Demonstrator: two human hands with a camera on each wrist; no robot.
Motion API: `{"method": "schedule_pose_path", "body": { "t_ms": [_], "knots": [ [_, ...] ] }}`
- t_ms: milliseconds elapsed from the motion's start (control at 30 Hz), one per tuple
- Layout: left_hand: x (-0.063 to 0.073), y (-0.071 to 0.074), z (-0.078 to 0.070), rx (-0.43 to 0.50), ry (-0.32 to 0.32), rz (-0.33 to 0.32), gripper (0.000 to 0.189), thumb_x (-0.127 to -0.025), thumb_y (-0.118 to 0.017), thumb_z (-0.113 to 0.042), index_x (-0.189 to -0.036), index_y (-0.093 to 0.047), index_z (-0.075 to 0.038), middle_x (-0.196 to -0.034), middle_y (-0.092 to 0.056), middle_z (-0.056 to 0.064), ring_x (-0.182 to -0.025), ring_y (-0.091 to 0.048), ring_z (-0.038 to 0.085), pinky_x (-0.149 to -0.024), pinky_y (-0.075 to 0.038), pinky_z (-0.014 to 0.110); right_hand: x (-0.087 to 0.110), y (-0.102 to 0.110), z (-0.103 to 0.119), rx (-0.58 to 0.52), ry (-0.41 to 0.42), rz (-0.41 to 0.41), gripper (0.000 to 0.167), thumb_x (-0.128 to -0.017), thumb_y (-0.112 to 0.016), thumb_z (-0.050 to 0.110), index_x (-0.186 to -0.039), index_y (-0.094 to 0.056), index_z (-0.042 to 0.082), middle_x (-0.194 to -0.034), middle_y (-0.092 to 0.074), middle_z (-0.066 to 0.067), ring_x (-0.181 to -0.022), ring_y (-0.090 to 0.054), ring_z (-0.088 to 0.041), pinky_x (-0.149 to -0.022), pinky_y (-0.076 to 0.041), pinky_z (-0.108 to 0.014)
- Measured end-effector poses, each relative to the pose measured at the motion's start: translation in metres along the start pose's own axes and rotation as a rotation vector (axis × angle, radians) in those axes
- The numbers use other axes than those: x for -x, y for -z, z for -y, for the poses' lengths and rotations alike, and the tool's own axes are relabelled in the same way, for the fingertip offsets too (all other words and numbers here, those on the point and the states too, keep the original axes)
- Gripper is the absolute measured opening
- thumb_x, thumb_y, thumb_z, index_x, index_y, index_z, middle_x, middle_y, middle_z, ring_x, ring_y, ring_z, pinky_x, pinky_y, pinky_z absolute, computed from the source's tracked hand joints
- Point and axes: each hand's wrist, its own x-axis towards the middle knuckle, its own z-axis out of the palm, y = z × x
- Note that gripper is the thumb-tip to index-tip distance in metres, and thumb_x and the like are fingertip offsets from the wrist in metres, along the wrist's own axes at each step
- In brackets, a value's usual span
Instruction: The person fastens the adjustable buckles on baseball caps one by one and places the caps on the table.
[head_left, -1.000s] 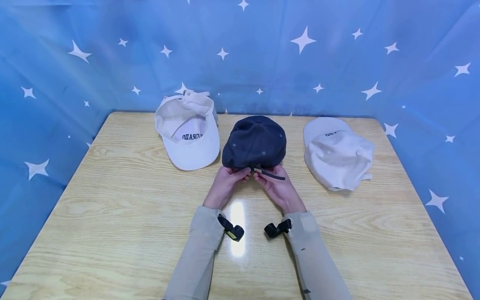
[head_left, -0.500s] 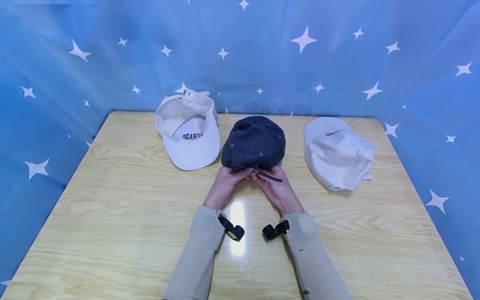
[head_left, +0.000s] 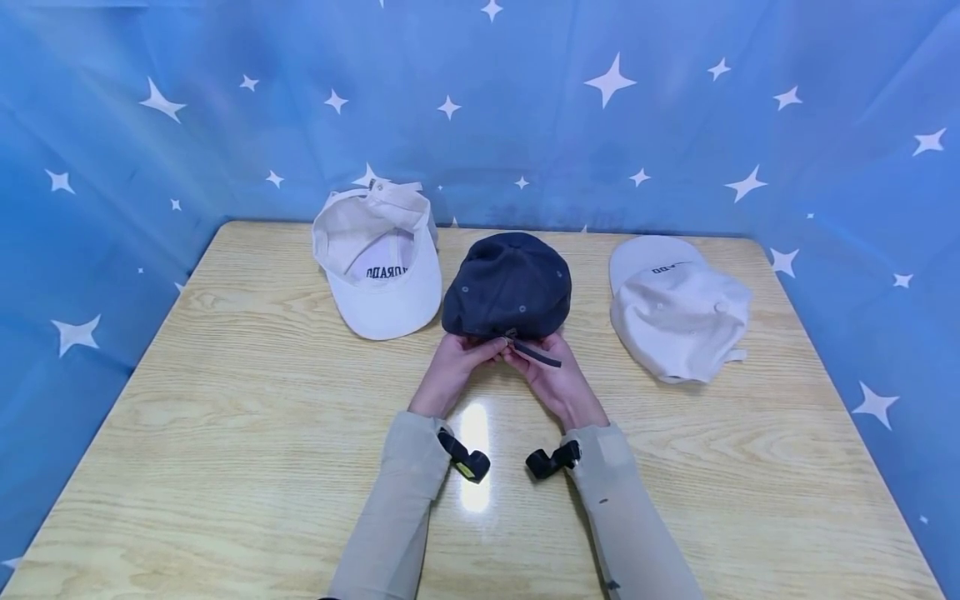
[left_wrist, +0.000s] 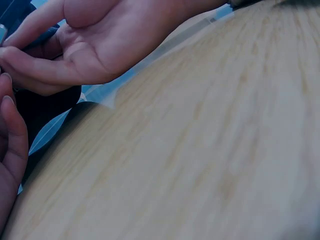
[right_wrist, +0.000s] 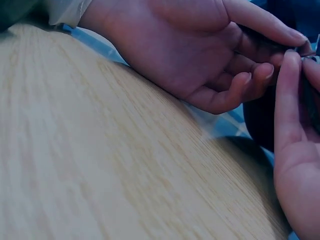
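A navy baseball cap (head_left: pixel 510 283) sits crown up at the middle back, its rear edge toward me. My left hand (head_left: pixel 452 367) pinches that edge beside the strap buckle, thumb on top. My right hand (head_left: pixel 558 379) comes in from the other side, fingertips on the dark strap (head_left: pixel 538 353), whose loose end sticks out to the right over the hand. In the left wrist view the right hand (left_wrist: pixel 100 50) shows its palm, with fingers bent toward the cap. The right wrist view has the left hand (right_wrist: pixel 175 55) with thumb and forefinger pinching at the strap; the cap's brim is hidden.
A white cap (head_left: pixel 390 312) lies to the left with its inside and lettering showing. Another pale cap (head_left: pixel 678 333) lies crown up on the right, brim away from me. The wooden table (head_left: pixel 225 433) ends at a blue star-patterned curtain (head_left: pixel 525 125).
The strap's loose end has shifted slightly left and down, and the right hand has moved a little toward the left hand. The two pale caps stay in place.
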Motion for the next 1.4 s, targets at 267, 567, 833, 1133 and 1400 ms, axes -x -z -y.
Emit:
{"method": "schedule_pose_path", "body": {
  "t_ms": [267,567,833,1133,1400],
  "knots": [
    [0.0017,-0.0015,-0.0009,0.002,-0.008,0.015,0.029,-0.075,-0.072,-0.017,-0.099,-0.062,-0.005,-0.092,-0.063,0.009,-0.079,-0.057,0.019,-0.070,-0.048,0.030,0.0008,0.0022,-0.0025,0.030,-0.002,-0.006,0.020,-0.075,-0.070,0.003,-0.094,-0.063,0.004,-0.091,-0.063,-0.010,-0.080,-0.062,-0.017,-0.074,-0.050,-0.024],
    [0.0024,-0.0012,-0.0010,-0.062,-0.044,0.006,0.031,-0.073,-0.075,-0.023,-0.097,-0.062,-0.008,-0.085,-0.062,0.004,-0.073,-0.053,0.017,-0.064,-0.044,0.029,-0.0001,0.0030,-0.0040,0.050,0.033,0.025,0.023,-0.079,-0.061,-0.008,-0.099,-0.060,0.003,-0.095,-0.062,-0.011,-0.082,-0.063,-0.020,-0.075,-0.050,-0.028],
    [0.0021,-0.0015,-0.0028,-0.030,-0.051,0.005,0.038,-0.073,-0.075,-0.023,-0.104,-0.062,-0.007,-0.094,-0.064,0.008,-0.087,-0.057,0.020,-0.078,-0.046,0.033,-0.0006,0.0019,-0.0028,0.053,0.001,0.087,0.027,-0.081,-0.057,-0.010,-0.104,-0.056,0.005,-0.097,-0.061,-0.011,-0.086,-0.060,-0.022,-0.077,-0.050,-0.033],
    [0.0013,-0.0003,-0.0022,-0.029,-0.070,-0.015,0.036,-0.073,-0.074,-0.025,-0.101,-0.060,-0.006,-0.088,-0.062,0.006,-0.085,-0.057,0.020,-0.079,-0.045,0.033,0.0012,0.0007,-0.0021,0.096,0.001,0.137,0.021,-0.084,-0.057,-0.004,-0.100,-0.060,0.009,-0.096,-0.062,-0.007,-0.089,-0.059,-0.020,-0.078,-0.048,-0.035],
    [0.0019,0.0007,-0.0022,-0.017,-0.059,-0.022,0.039,-0.072,-0.075,-0.025,-0.102,-0.059,-0.007,-0.088,-0.062,0.007,-0.085,-0.057,0.021,-0.081,-0.045,0.035,0.0010,0.0018,-0.0031,0.133,0.011,0.106,0.016,-0.085,-0.056,-0.002,-0.096,-0.063,0.007,-0.093,-0.064,-0.008,-0.088,-0.059,-0.020,-0.077,-0.048,-0.034]
  ]
}}
